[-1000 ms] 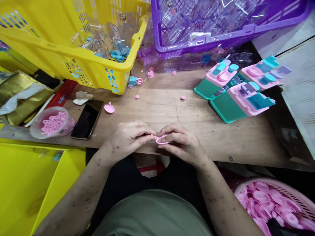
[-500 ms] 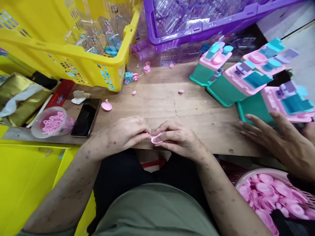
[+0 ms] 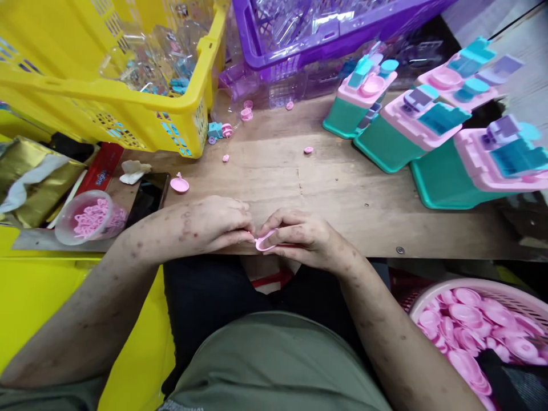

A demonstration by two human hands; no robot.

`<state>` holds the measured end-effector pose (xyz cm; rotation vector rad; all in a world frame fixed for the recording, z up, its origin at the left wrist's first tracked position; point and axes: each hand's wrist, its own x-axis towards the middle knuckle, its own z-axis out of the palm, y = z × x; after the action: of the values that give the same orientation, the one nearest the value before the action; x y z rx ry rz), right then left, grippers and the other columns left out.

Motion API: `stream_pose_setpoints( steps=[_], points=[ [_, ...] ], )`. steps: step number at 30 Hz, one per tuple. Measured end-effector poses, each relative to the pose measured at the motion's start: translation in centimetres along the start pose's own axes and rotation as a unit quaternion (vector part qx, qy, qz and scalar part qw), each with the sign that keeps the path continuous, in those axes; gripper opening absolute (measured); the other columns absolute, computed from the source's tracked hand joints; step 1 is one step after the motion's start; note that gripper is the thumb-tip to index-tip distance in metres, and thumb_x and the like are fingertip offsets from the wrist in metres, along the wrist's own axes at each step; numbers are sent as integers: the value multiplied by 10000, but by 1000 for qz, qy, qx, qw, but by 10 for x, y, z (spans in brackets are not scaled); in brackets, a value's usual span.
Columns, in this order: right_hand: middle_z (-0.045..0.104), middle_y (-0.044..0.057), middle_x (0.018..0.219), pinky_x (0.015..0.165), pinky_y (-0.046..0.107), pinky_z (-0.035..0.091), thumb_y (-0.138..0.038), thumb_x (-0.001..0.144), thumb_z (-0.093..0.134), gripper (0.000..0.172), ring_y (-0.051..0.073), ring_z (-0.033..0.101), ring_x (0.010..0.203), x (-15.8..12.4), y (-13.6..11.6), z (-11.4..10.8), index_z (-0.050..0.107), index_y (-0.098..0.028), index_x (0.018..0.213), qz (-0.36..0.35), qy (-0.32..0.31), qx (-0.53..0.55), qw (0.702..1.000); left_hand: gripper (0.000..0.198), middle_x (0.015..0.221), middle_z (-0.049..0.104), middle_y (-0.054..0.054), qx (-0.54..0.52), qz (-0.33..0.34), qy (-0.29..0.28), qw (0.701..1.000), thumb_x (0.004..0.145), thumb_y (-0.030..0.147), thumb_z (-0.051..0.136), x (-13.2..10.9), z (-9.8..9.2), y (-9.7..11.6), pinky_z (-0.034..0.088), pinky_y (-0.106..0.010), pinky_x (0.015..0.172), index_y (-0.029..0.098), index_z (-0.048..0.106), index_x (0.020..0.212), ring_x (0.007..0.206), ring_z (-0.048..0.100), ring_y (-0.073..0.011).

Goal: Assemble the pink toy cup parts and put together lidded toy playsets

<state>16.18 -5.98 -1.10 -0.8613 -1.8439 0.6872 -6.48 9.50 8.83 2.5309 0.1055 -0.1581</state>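
Note:
My right hand (image 3: 299, 237) pinches a pink oval plastic dish (image 3: 264, 242) at the front edge of the wooden table. The dish is tilted, and my fingers cover its right part. My left hand (image 3: 225, 225) is closed at the dish's left end, thumb and forefinger pressed on a small pink plastic piece (image 3: 252, 233), mostly hidden. Whether the two parts are joined cannot be seen. Beyond my left wrist lies another pink dish (image 3: 180, 184) with a small piece at its top. A clear tub (image 3: 64, 220) of small pink pieces stands left of it.
A phone (image 3: 150, 194) lies beside the tub. Yellow (image 3: 141, 105) and purple (image 3: 295, 54) crates stand at the back. Several green-and-pink toy boxes (image 3: 385, 148) are at the right. A pink basket (image 3: 428, 297) of pink dishes sits below the table's right edge.
Another person's hand, which was by the toy boxes at the right, is out of view. The view has shifted slightly. Both my hands keep their grip at the dish.

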Motion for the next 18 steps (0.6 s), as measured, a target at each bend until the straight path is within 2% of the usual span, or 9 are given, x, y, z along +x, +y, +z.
stream_pose_setpoints(
  steps=[9,18],
  points=[
    [808,66,1248,1013,290,668,-178,1079,777,192,177,808,1135,-1,1,1,833,-241,1251,7,-7,17,1000,310,975,789,-39,-13,5,-5,1000,1171,369,559,0,0,-6,478,-263,783,209,797,1052,849,710,-173],
    [799,73,1220,1019,284,668,-182,1097,757,148,169,802,1148,-2,3,3,804,-204,1236,-11,-19,17,1000,274,998,823,-28,-40,28,-77,996,1173,309,586,13,-6,-4,500,-241,827,210,818,1065,912,755,-170]
  ],
)
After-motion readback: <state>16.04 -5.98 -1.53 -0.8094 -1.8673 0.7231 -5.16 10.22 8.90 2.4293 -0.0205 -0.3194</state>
